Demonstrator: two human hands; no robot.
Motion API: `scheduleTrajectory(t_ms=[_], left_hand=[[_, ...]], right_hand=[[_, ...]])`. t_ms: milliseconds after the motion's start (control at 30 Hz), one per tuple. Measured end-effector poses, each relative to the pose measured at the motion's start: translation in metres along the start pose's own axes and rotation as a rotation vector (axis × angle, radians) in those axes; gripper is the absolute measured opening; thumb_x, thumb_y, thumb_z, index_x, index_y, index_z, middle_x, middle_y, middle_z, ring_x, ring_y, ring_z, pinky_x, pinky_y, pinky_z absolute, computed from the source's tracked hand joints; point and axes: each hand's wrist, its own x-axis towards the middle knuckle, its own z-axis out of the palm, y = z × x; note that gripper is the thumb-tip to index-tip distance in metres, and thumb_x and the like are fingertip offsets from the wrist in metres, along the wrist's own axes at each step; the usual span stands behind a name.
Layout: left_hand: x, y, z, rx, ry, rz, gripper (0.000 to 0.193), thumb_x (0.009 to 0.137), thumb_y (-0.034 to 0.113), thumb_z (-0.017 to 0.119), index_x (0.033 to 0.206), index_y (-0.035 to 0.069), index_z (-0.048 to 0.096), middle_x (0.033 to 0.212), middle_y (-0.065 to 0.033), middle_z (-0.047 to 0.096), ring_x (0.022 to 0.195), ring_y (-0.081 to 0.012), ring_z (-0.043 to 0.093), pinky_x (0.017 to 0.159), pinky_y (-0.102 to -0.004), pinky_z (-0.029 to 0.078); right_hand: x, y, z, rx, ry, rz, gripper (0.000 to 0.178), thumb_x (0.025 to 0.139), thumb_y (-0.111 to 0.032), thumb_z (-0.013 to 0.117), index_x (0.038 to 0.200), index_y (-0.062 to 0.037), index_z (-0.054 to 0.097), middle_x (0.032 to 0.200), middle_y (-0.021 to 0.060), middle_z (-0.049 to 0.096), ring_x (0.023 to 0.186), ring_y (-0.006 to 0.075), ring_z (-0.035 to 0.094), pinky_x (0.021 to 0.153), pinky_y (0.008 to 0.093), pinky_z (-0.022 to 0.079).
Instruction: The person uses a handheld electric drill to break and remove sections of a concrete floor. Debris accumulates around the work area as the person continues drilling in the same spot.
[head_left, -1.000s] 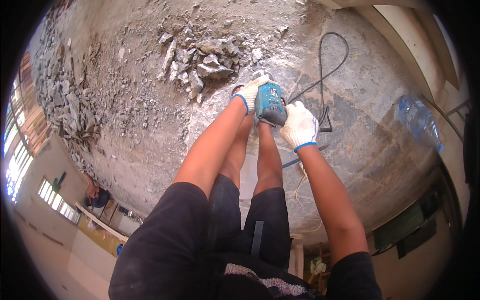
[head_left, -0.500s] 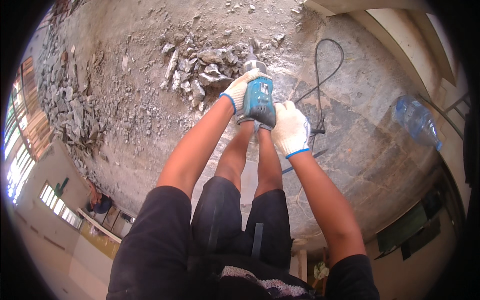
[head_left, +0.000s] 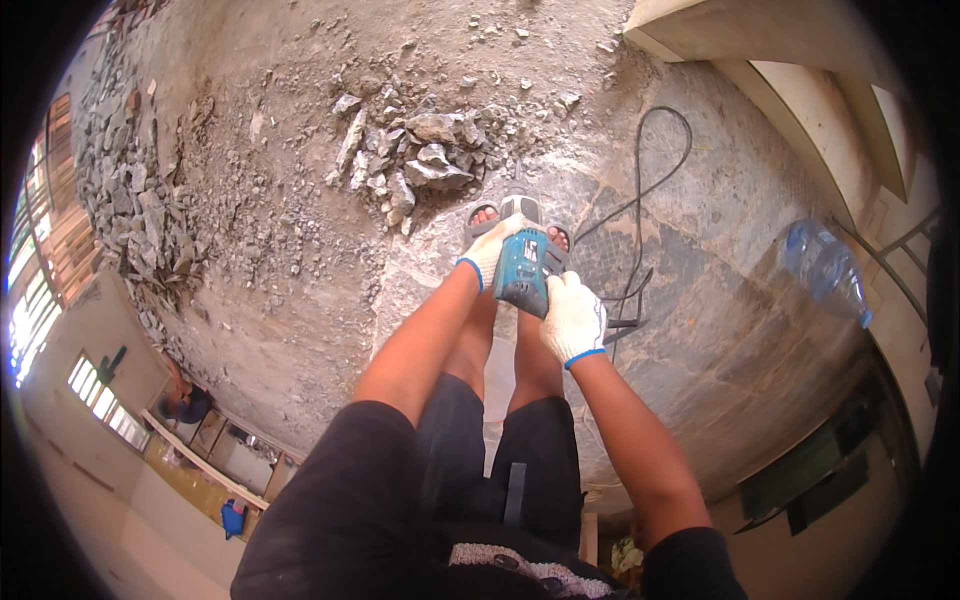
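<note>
A teal and grey demolition hammer (head_left: 522,268) points away from me, held in both of my gloved hands. My left hand (head_left: 495,250), in a white knit glove, is closed round the front of its body. Toward the rear, my right hand (head_left: 575,318), also gloved, closes on the handle, most of which it hides. The chisel bit (head_left: 517,178) reaches the floor beside the near right edge of a heap of broken concrete (head_left: 430,165). My sandalled feet (head_left: 559,248) stand on either side of the tool.
A black cable (head_left: 640,190) loops over the floor to the right. Farther right lies a large clear plastic bottle (head_left: 825,268), near pale steps (head_left: 790,130). More rubble (head_left: 150,215) is piled along the far left. Another person (head_left: 188,402) is at the lower left.
The demolition hammer and both hands have come back toward me, its bit drawing away from the heap's right side. My feet now show beside the tool. The whole view has shifted slightly.
</note>
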Motion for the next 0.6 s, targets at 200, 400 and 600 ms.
scheduleTrajectory(t_ms=[200,400,600], left_hand=[[-0.034,-0.011,0.033,-0.051,0.026,-0.095,0.048,0.113,0.041,0.066,0.144,0.006,0.07,0.123,-0.0137,0.079,0.103,-0.0286,0.078,0.092,-0.0454,0.067],[-0.049,-0.013,0.122,0.381,0.276,0.058,0.043,0.112,0.036,0.068,0.142,0.006,0.07,0.119,-0.0124,0.08,0.1,-0.0275,0.08,0.089,-0.0448,0.069],[-0.034,-0.035,0.093,0.342,0.441,0.172,0.043,0.112,0.038,0.067,0.141,0.005,0.069,0.123,-0.0143,0.079,0.101,-0.0314,0.079,0.09,-0.0487,0.069]], right_hand=[[0.022,0.001,0.022,-0.013,-0.049,-0.116,0.024,0.09,-0.014,0.074,0.114,-0.0082,0.073,0.117,0.0224,0.07,0.101,0.0458,0.077,0.087,0.0574,0.062],[0.037,0.002,-0.015,-0.062,-0.093,-0.194,0.022,0.088,-0.012,0.076,0.109,-0.0065,0.073,0.122,0.0216,0.071,0.107,0.0439,0.077,0.09,0.0555,0.062],[0.027,0.035,-0.035,-0.061,-0.095,-0.272,0.023,0.086,-0.007,0.075,0.109,-0.0068,0.074,0.12,0.0174,0.072,0.108,0.0417,0.077,0.089,0.0544,0.064]])
